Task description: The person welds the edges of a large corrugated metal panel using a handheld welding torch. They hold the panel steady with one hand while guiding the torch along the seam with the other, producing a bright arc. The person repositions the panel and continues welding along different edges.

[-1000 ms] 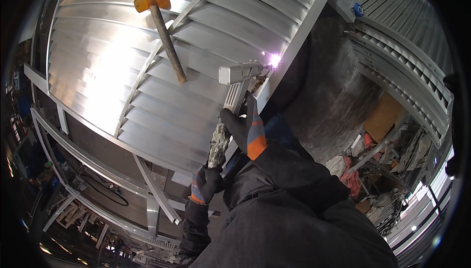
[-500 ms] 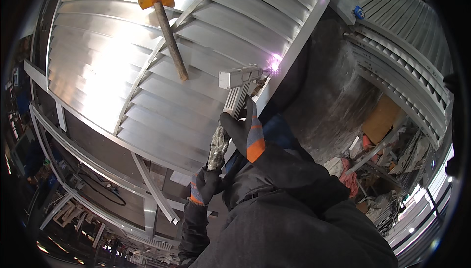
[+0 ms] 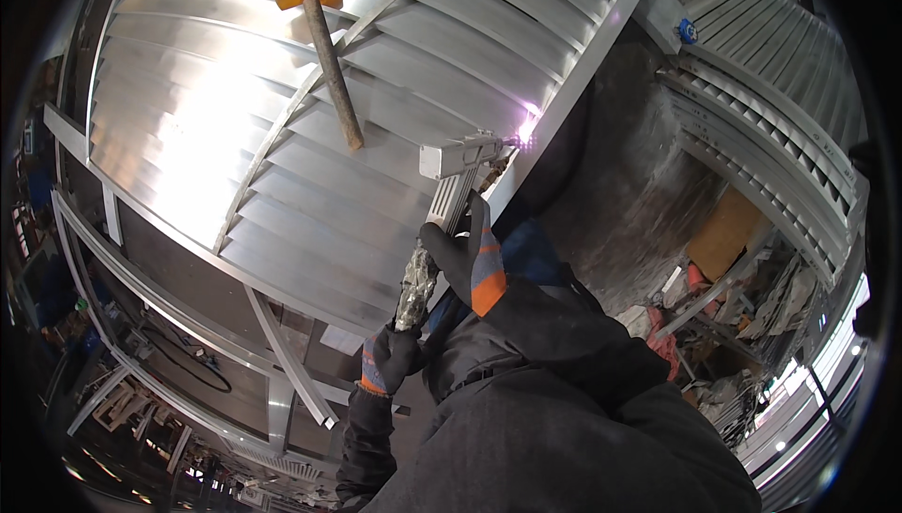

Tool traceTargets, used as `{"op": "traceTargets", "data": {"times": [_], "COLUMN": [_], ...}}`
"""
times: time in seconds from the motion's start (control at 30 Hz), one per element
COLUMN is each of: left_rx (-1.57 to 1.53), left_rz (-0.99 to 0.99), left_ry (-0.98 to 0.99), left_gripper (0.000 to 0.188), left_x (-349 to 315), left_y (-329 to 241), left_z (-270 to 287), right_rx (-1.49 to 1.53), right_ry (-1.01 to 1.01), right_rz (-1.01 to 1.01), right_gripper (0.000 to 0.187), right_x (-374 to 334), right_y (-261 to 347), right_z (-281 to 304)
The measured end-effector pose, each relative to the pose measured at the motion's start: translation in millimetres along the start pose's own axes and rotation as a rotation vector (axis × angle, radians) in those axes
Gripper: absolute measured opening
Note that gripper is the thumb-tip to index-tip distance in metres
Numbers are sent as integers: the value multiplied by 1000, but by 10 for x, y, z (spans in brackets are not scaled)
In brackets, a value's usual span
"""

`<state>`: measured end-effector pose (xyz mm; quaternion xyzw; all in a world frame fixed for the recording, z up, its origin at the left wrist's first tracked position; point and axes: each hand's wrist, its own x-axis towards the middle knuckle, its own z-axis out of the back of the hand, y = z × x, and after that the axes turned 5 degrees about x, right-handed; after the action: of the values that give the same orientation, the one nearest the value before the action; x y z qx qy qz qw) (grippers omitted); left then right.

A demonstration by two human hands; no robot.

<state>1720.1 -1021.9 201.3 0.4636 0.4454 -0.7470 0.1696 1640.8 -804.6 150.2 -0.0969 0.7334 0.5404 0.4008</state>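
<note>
A silver welding gun [image 3: 454, 167] lies at an angle over a slatted metal panel [image 3: 310, 222]. Its nozzle points right, and a bright violet-white glow [image 3: 528, 126] burns where the slats meet the side rail [image 3: 573, 76]. My right hand [image 3: 468, 255], in a black, grey and orange glove, is closed around the gun's grip. Lower down, my left hand [image 3: 390, 355], gloved alike, is closed on the gun's cable [image 3: 416, 287], which is wrapped in shiny, crinkled film. The fingertips of both hands are partly hidden.
A mallet [image 3: 331, 71] with an orange-yellow head rests on the slats, left of the gun. Metal frame bars [image 3: 178, 297] stand at the lower left. Another slatted panel [image 3: 775, 53] is at the far right, above scrap and a brown board [image 3: 725, 233].
The welding gun sits slightly lower in the picture, its glow still at the side rail. The view has turned a little. Both hands keep their hold.
</note>
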Motion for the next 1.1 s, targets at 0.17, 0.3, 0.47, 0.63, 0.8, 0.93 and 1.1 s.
{"op": "traceTargets", "data": {"times": [0.17, 0.3, 0.47, 0.63, 0.8, 0.93, 1.1], "left_rx": [50, 20, 1, -89, -116, -140, -107], "left_rz": [9, -9, -60, -8, -15, 4, -67], "left_ry": [19, 21, -13, -16, -23, -56, -110], "left_gripper": [36, 37, 31, 30, 30, 32, 27], "left_x": [-39, -67, -98, -122, -215, -256, -216], "left_y": [-32, -4, 118, 210, 214, 226, 238], "left_z": [21, 18, -17, -72, -89, -141, -222], "right_rx": [5, 7, 20, -22, -47, -1, -32], "right_ry": [29, 35, 41, 35, 112, 78, 46], "right_rz": [-26, -11, -6, -19, -19, 17, 43], "right_gripper": [66, 72, 75, 62, 34, 41, 47], "right_x": [-55, -70, -104, -117, -133, -126, -114], "right_y": [-40, -85, -149, -219, -260, -257, -212], "right_z": [-2, -5, 4, 4, 30, -40, 18]}}
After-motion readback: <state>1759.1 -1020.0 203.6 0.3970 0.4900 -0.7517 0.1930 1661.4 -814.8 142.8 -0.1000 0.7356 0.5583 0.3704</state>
